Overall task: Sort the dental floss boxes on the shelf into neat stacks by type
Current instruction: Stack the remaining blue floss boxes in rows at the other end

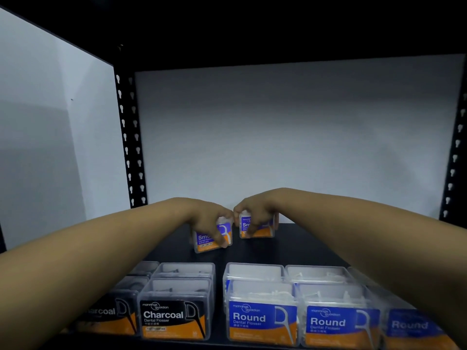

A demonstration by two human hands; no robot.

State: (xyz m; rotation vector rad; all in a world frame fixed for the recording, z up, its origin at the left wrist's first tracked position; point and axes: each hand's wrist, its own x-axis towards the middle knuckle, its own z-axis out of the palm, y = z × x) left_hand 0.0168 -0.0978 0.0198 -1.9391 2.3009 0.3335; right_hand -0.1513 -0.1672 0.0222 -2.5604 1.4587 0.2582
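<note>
Shop-like storeroom: black slotted rack (131,137) stocked with floss boxes (262,317).

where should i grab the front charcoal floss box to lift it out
Grip the front Charcoal box from above, thumb on its label face and fingers behind its back wall near the top. Its sides look poor: another Charcoal box sits tight on the left and a Round box close on the right. It stands upright with its lid clear.

Front of shelf (298,248): Charcoal boxes (174,299) and Round boxes (298,304) block.
Behind them: bare strip.
</note>
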